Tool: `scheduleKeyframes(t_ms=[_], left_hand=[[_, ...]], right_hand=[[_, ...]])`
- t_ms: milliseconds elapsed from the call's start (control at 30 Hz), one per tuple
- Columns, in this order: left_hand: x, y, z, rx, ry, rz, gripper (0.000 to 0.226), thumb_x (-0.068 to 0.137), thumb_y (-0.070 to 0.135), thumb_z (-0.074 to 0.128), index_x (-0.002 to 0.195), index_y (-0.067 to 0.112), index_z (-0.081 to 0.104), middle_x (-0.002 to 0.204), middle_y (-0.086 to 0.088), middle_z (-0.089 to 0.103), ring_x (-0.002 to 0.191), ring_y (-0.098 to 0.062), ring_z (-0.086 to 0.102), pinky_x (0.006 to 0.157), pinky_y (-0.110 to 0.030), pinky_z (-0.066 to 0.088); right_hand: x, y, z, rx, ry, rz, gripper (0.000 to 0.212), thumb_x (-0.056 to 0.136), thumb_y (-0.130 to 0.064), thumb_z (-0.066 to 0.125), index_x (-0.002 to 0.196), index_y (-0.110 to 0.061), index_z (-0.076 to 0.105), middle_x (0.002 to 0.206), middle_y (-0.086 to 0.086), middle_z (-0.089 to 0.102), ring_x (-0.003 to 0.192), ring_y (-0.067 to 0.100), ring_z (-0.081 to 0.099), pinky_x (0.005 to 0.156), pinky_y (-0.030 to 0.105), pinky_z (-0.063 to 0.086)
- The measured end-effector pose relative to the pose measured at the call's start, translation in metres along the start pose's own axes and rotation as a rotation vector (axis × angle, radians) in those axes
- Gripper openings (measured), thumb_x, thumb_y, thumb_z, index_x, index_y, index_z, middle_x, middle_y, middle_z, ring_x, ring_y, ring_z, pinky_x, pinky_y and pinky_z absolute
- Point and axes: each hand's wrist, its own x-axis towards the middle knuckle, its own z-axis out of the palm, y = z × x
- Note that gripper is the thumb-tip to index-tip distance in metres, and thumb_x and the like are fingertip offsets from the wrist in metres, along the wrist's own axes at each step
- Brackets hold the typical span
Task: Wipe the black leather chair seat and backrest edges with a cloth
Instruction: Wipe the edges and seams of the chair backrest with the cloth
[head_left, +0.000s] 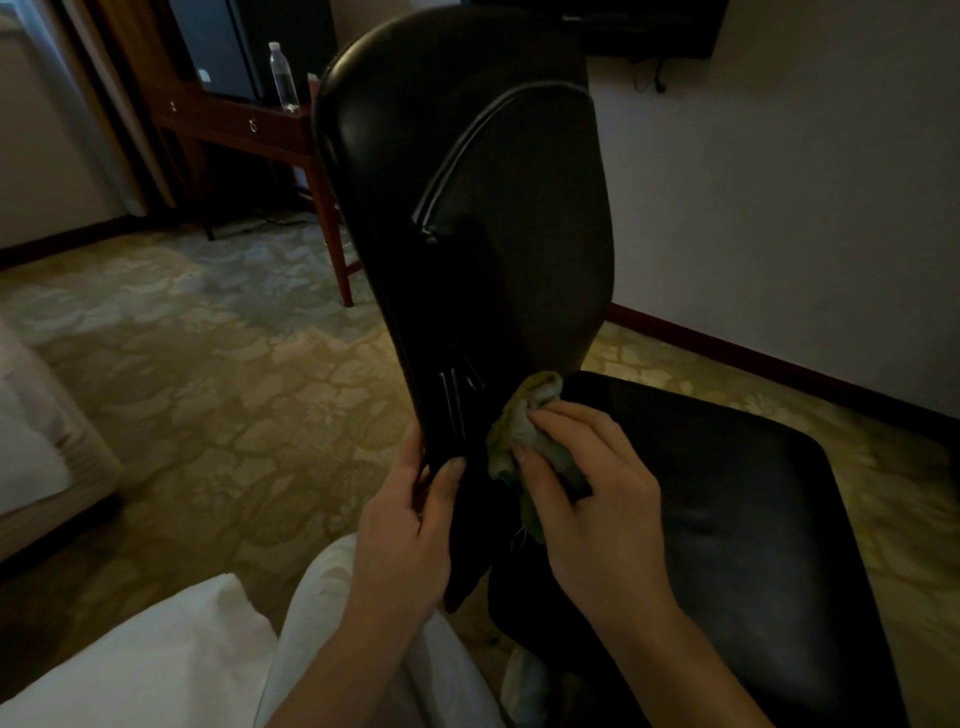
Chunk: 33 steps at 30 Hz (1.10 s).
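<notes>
Our left hand (410, 525) clamps the backrest (483, 218) by its lower edge, likely to steady it; just beside it, our right hand (592, 488) grips the bunched cloth (519, 431), pressing it where backrest meets seat (753, 493).

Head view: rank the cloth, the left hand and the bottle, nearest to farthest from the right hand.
1. Cloth: bunched under the right hand, at the base of the backrest.
2. Left hand: just to the left, gripping the backrest edge.
3. Bottle: far off at the upper left, standing on the desk.
</notes>
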Motion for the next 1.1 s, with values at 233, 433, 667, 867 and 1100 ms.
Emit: scheduleKeyframes(t_ms=[233, 433, 667, 867, 1100], left_hand=[[0.000, 0.000, -0.001, -0.021, 0.003, 0.002, 0.053, 0.092, 0.035, 0.049, 0.144, 0.024, 0.047, 0.110, 0.040, 0.063, 0.104, 0.014, 0.061, 0.079, -0.004, 0.046], [-0.001, -0.003, 0.001, -0.024, 0.023, -0.015, 0.053, 0.093, 0.034, 0.048, 0.145, 0.025, 0.045, 0.105, 0.044, 0.062, 0.100, 0.017, 0.060, 0.075, -0.002, 0.045], [0.000, 0.000, 0.001, -0.009, 0.013, -0.022, 0.051, 0.092, 0.032, 0.051, 0.143, 0.024, 0.047, 0.100, 0.044, 0.063, 0.096, 0.017, 0.061, 0.073, -0.001, 0.045], [0.000, -0.002, 0.003, 0.006, 0.021, 0.005, 0.053, 0.090, 0.035, 0.049, 0.143, 0.026, 0.044, 0.102, 0.048, 0.060, 0.099, 0.021, 0.058, 0.075, 0.000, 0.043], [0.000, 0.001, 0.000, -0.014, 0.003, 0.000, 0.055, 0.090, 0.034, 0.049, 0.143, 0.021, 0.047, 0.108, 0.038, 0.065, 0.102, 0.014, 0.062, 0.078, -0.003, 0.045]], right_hand=[[-0.021, 0.025, 0.003, 0.005, 0.017, 0.023, 0.027, 0.089, -0.025, 0.062, 0.116, -0.030, 0.061, 0.120, -0.016, 0.056, 0.114, 0.001, 0.055, 0.095, 0.016, 0.046], [-0.006, 0.009, 0.002, -0.006, 0.019, -0.037, 0.029, 0.090, -0.021, 0.065, 0.119, -0.021, 0.065, 0.120, -0.011, 0.057, 0.115, 0.004, 0.055, 0.096, 0.018, 0.046], [-0.019, 0.025, 0.001, 0.016, 0.002, -0.006, 0.028, 0.090, -0.021, 0.065, 0.117, -0.030, 0.062, 0.121, -0.020, 0.054, 0.115, 0.004, 0.055, 0.095, 0.023, 0.048], [-0.018, 0.025, 0.000, -0.016, 0.017, -0.021, 0.028, 0.091, -0.031, 0.059, 0.116, -0.023, 0.066, 0.117, -0.020, 0.054, 0.113, 0.003, 0.056, 0.094, 0.018, 0.047], [-0.023, 0.030, 0.003, 0.017, 0.013, -0.020, 0.029, 0.090, -0.025, 0.064, 0.118, -0.029, 0.061, 0.120, -0.016, 0.055, 0.115, 0.004, 0.056, 0.095, 0.016, 0.046]])
